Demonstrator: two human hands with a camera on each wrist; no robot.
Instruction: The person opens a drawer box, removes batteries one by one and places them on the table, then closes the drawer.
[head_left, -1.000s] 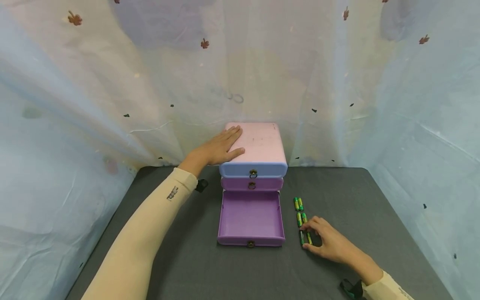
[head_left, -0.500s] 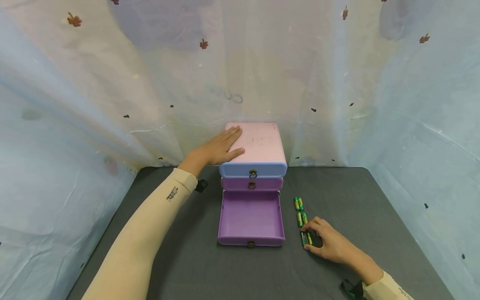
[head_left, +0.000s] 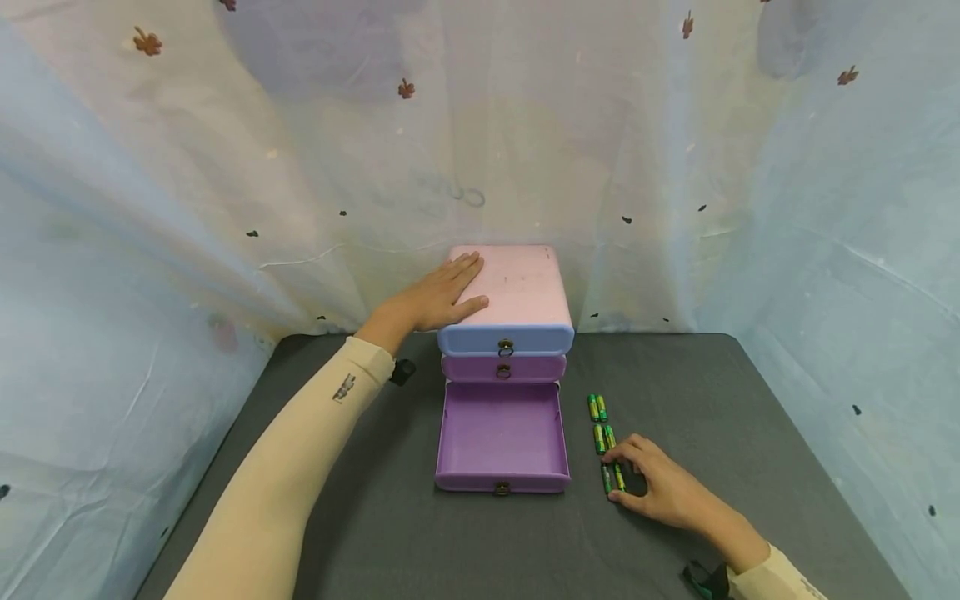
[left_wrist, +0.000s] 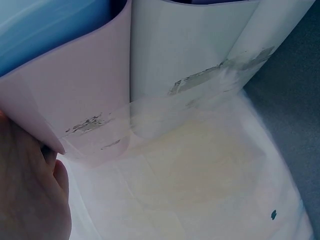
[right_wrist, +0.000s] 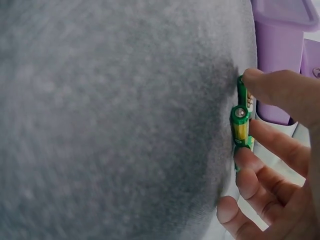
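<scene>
My left hand point(head_left: 431, 298) lies flat on the pink top of a small drawer cabinet point(head_left: 525, 287), fingers spread. In the left wrist view that hand point(left_wrist: 32, 185) is beside the cabinet's pink side point(left_wrist: 75, 90). The cabinet's bottom purple drawer point(head_left: 502, 483) is pulled out, and its floor is bare. To the right, my right hand point(head_left: 656, 483) pinches a green battery point(head_left: 607, 478) lengthwise between thumb and forefinger, low at the table. Beside it lies another battery point(head_left: 619, 477). In the right wrist view the thumb point(right_wrist: 280, 92) touches one battery's end.
Several more green-and-yellow batteries point(head_left: 598, 407) lie in pairs up the table, right of the drawer. The blue top drawer point(head_left: 472, 340) and purple middle drawer point(head_left: 468, 368) are closed. A pale patterned curtain point(head_left: 360, 167) surrounds the grey table point(head_left: 375, 517).
The pinched battery and my right fingertips have shifted slightly to the right and toward me, closer alongside the neighbouring battery. My left hand stays where it was on the cabinet.
</scene>
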